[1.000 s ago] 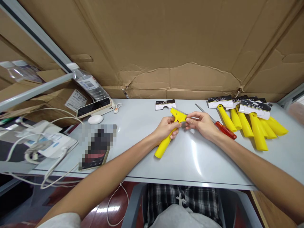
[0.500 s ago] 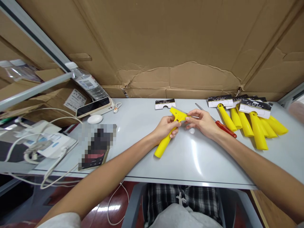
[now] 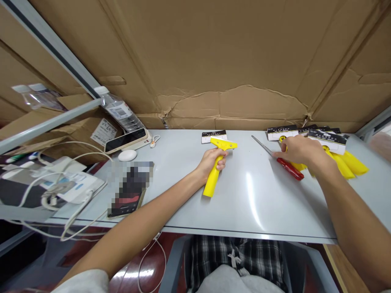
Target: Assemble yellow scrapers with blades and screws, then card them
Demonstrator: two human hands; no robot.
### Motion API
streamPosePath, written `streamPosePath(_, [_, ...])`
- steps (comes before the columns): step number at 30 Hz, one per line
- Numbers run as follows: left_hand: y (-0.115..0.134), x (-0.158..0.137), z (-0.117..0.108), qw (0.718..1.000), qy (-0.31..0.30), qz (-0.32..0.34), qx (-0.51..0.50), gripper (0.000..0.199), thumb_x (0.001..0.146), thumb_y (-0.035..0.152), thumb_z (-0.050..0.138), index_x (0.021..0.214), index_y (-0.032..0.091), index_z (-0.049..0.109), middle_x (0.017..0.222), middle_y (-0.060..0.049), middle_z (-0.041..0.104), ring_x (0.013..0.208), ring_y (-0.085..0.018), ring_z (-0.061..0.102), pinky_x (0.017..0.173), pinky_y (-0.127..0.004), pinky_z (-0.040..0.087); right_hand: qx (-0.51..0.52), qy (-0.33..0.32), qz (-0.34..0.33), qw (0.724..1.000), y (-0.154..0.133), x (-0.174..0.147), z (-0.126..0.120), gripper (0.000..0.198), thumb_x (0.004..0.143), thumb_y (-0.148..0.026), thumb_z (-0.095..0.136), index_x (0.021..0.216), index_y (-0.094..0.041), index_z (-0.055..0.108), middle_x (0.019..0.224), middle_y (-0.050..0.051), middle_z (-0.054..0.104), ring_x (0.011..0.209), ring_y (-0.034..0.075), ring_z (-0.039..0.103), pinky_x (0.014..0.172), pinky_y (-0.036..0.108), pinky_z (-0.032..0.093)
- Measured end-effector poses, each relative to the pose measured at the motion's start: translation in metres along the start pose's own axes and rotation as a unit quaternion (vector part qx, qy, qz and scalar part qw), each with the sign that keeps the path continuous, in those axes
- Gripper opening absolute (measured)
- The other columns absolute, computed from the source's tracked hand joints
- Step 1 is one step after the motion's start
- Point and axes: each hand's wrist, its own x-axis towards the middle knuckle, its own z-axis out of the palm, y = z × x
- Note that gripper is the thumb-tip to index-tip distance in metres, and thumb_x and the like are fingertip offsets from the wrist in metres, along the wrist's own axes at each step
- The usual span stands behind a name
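Note:
My left hand (image 3: 213, 162) is closed around the neck of a yellow scraper (image 3: 211, 183). The scraper's wide head points up and away from me, with a small screw (image 3: 233, 147) at its right end. Over on the right, my right hand (image 3: 302, 150) reaches above a screwdriver (image 3: 290, 169) with a red handle and a long metal shaft. Thumb and forefinger look apart beside the shaft; the other fingers are partly hidden. Under and beyond this hand lie several yellow scraper handles (image 3: 354, 163) with black-and-white cards (image 3: 328, 140).
A loose card (image 3: 214, 136) lies behind the scraper. To the left are a blurred phone (image 3: 130, 195), a white oval object (image 3: 127, 155), another phone (image 3: 125, 140), a water bottle (image 3: 120, 110) and tangled white cables (image 3: 65, 191). A cardboard wall (image 3: 229, 61) closes off the back.
My right hand has left the scraper's head and moved right, over the screwdriver and handles. The left hand still grips the scraper, now turned slightly. A small whitish piece on the table no longer shows.

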Motion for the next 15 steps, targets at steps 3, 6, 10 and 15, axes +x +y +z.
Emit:
streamPosePath(3, [0.0, 0.002, -0.002, 1.0, 0.006, 0.009, -0.006, 0.022, 0.07, 0.009, 0.072, 0.086, 0.012, 0.058, 0.083, 0.001, 0.058, 0.046, 0.002, 0.036, 0.035, -0.013, 0.027, -0.042, -0.063, -0.04, 0.996, 0.001, 0.002, 0.003, 0.058, 0.075, -0.068, 0.071, 0.102, -0.017, 0.076, 0.093, 0.014, 0.062, 0.083, 0.019, 0.058, 0.084, 0.037, 0.047])
streamPosePath(6, [0.001, 0.002, -0.003, 1.0, 0.003, 0.01, -0.008, 0.021, 0.071, 0.01, 0.072, 0.086, 0.012, 0.058, 0.083, 0.001, 0.058, 0.045, 0.002, 0.037, 0.035, -0.012, 0.028, -0.054, -0.085, -0.07, 0.992, -0.002, 0.002, 0.007, 0.043, 0.074, -0.053, 0.073, 0.093, -0.015, 0.076, 0.088, 0.014, 0.063, 0.074, 0.015, 0.057, 0.079, 0.032, 0.046])
streamPosePath(10, [0.005, -0.003, 0.0, 1.0, 0.004, -0.001, -0.01, 0.02, 0.07, 0.009, 0.071, 0.084, 0.012, 0.056, 0.077, 0.003, 0.054, 0.045, 0.002, 0.035, 0.034, -0.012, 0.027, -0.008, -0.05, -0.087, 0.995, 0.0, 0.002, 0.01, 0.035, 0.078, -0.046, 0.068, 0.093, -0.016, 0.077, 0.088, 0.012, 0.065, 0.074, 0.015, 0.058, 0.077, 0.027, 0.043])
streamPosePath(15, [0.01, -0.007, 0.007, 1.0, 0.026, -0.013, -0.012, 0.021, 0.07, 0.009, 0.069, 0.083, 0.014, 0.054, 0.072, 0.005, 0.052, 0.044, 0.002, 0.033, 0.035, -0.012, 0.026, 0.163, 0.077, -0.162, 0.97, 0.005, 0.002, 0.002, 0.033, 0.085, -0.038, 0.066, 0.108, -0.017, 0.076, 0.094, 0.007, 0.069, 0.081, 0.01, 0.06, 0.074, 0.019, 0.04])
